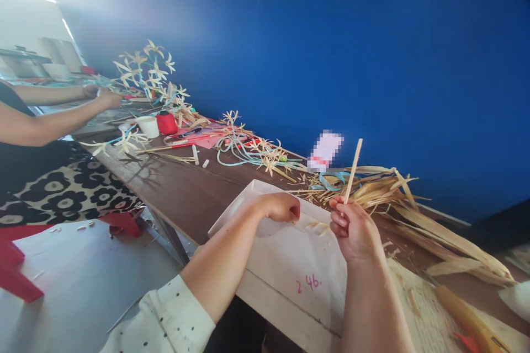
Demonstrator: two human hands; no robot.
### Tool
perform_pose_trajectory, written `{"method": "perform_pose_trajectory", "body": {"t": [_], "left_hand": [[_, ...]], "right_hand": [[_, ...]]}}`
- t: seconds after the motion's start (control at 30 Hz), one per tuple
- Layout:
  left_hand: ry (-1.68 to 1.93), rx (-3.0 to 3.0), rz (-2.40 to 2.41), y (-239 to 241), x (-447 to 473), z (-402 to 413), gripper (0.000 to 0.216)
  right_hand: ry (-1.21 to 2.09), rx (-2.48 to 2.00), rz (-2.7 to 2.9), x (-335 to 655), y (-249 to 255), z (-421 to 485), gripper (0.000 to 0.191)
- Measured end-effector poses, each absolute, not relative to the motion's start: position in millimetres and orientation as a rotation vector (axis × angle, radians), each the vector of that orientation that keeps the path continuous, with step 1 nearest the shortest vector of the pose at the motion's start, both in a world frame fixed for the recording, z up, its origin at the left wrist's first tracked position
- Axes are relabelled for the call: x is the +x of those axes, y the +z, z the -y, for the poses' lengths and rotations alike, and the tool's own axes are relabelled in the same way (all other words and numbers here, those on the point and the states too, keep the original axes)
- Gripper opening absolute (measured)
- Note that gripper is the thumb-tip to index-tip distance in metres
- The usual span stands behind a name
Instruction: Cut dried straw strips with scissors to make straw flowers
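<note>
My right hand (356,231) pinches the lower end of a narrow, pale, flat strip (354,170), which points upward and looks like dried husk. To its left, my left hand (284,208) is closed over a shallow white tray (232,210); what its curled fingers hold, if anything, is hidden. Small pale pieces (317,227) lie in the tray between the two hands. On the white surface nearer me, "2.46." is written in pink. Dried corn husks (381,190) are heaped just behind my right hand.
Husk flowers on pale blue stems (155,74) stand farther along the brown table (186,187). Near them are a white cup (148,127) and a red spool-like object (166,122). A co-worker's hands (105,98) are at the left. A blue partition (331,55) runs behind the table.
</note>
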State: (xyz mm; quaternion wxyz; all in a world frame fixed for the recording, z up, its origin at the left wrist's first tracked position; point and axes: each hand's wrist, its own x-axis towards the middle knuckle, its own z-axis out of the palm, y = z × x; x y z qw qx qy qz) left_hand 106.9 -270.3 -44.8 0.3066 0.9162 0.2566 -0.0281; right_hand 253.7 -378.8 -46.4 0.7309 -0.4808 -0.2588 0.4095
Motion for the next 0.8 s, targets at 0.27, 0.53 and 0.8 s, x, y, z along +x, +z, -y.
{"method": "perform_pose_trajectory", "body": {"t": [0.27, 0.53, 0.8], "left_hand": [[0.517, 1.951, -0.673, -50, 113, 267, 0.022], [0.697, 1.805, -0.649, -56, 125, 273, 0.023], [0.709, 1.835, -0.672, -59, 128, 273, 0.027]], "right_hand": [[0.965, -1.346, 0.523, 247, -54, 374, 0.026], [1.129, -1.119, 0.574, 242, -57, 368, 0.025], [1.094, -1.109, 0.592, 247, -64, 367, 0.025]]}}
